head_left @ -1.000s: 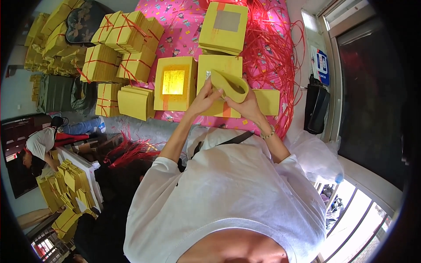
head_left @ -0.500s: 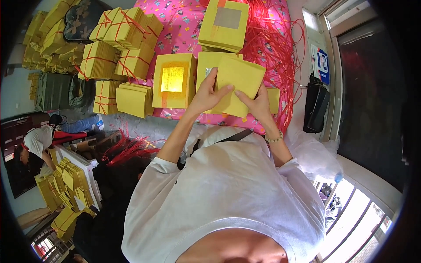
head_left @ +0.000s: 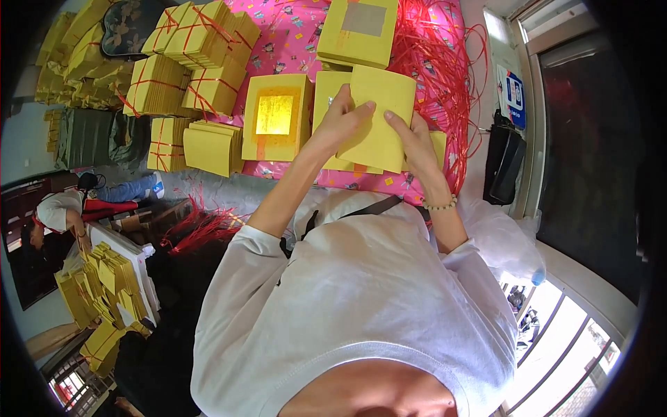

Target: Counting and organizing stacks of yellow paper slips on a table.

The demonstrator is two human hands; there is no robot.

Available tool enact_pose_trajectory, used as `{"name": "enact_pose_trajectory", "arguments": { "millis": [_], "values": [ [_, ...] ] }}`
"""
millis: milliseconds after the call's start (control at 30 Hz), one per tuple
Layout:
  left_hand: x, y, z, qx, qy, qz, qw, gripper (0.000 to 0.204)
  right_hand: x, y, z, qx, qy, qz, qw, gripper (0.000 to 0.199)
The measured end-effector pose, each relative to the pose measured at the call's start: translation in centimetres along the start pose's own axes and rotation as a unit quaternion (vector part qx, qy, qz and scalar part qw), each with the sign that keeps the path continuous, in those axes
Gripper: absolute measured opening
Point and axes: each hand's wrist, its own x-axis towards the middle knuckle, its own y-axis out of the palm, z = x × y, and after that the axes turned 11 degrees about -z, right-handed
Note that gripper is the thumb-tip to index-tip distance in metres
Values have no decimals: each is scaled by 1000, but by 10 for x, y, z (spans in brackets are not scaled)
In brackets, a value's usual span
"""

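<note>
My left hand [head_left: 342, 119] and my right hand [head_left: 410, 139] both grip a stack of yellow paper sheets [head_left: 381, 111], held flat and slightly tilted above the pink patterned cloth [head_left: 292, 35]. Under the held stack lies another yellow stack [head_left: 328, 90]. To its left sits a yellow stack with a gold foil square [head_left: 276, 116] on top. A further stack with a silver square [head_left: 361, 28] lies beyond my hands. A bead bracelet circles my right wrist.
Bundles of yellow paper tied with red string [head_left: 201, 48] are piled at the upper left. Loose red strings [head_left: 445, 62] spread at the right. A black bag [head_left: 501, 163] stands by the window. Another person [head_left: 59, 208] crouches at the left near more yellow stacks [head_left: 104, 285].
The yellow stack was curled between my hands a second ago; it now lies flat and has been lifted a little farther from me.
</note>
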Motion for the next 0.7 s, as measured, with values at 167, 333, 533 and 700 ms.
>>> {"name": "enact_pose_trajectory", "arguments": {
  "millis": [167, 333, 533, 700],
  "values": [
    [1, 4, 2, 4, 9, -4, 1000, 40, 1, -2, -2, 0, -9, -5, 1000, 34],
    [5, 3, 6, 30, -13, -11, 999, 39, 1, -4, -4, 2, -6, 3, 1000, 33],
    [8, 4, 12, 18, -36, -13, 999, 37, 4, -7, -6, 25, 14, 9, 1000, 33],
    [3, 9, 3, -61, -49, -14, 997, 37, -1, -3, 1, 6, -23, -1, 1000, 33]
  ]
}}
